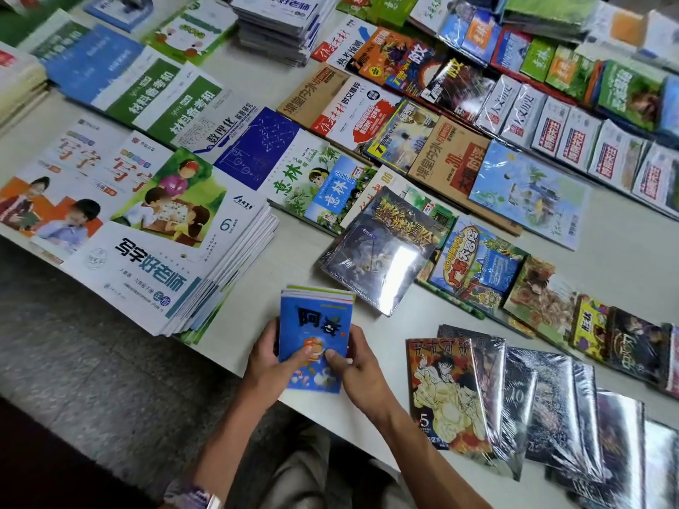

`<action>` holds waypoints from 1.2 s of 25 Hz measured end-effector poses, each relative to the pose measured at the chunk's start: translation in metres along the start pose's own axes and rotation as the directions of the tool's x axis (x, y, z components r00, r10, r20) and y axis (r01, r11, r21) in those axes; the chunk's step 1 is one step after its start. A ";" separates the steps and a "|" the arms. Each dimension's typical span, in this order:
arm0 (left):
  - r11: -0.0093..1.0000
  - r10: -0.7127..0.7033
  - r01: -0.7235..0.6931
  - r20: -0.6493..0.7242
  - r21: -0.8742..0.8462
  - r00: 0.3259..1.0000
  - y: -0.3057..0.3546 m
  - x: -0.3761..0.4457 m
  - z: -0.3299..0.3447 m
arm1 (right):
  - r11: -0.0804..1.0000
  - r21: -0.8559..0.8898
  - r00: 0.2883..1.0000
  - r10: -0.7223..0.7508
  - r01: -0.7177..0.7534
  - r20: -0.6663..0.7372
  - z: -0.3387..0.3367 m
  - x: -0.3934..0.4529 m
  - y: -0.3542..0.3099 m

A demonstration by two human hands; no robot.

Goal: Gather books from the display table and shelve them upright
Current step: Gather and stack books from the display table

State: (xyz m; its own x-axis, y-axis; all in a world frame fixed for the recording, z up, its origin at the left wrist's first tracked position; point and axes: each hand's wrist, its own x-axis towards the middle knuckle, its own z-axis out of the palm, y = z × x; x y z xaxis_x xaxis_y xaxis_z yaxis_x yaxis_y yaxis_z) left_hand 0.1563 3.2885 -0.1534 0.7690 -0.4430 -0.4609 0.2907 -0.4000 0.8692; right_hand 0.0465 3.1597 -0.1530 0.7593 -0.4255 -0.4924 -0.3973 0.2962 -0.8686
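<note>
The gathering step looks to be in hand: the left hand (273, 356) and the right hand (354, 363) both clasp a small stack of blue-covered books (315, 339) from either side, thumbs on the glossy top cover, at the near edge of the white worktop (294, 251). No shelf is in view, so the next move likely calls for squaring the slim paperbacks' edges and carrying them off. Nearby lie shiny shrink-wrapped comics (455, 394) and a thick pile of matte workbooks (172, 259).
</note>
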 end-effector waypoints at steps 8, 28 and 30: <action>0.987 -0.150 0.155 0.118 -0.033 0.982 0.043 0.022 0.008 | 0.941 0.249 0.964 0.255 -0.230 -0.071 -0.014 -0.008 -0.027; 0.806 0.186 0.006 -0.263 0.592 0.947 0.003 -0.007 0.052 | 0.935 0.263 0.786 0.346 -0.240 -0.512 -0.052 -0.039 0.018; 0.883 0.090 -0.046 -0.073 0.466 0.993 0.003 -0.028 0.097 | 0.953 0.262 0.695 0.289 -0.149 -0.658 -0.098 -0.068 0.015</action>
State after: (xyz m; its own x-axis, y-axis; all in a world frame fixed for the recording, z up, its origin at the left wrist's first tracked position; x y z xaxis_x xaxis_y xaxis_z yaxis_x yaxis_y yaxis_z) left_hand 0.0810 3.2217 -0.1550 0.8315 -0.4176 -0.3663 -0.0442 -0.7070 0.7058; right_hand -0.0616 3.1096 -0.1384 0.0740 -0.7727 -0.6305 -0.3564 0.5700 -0.7403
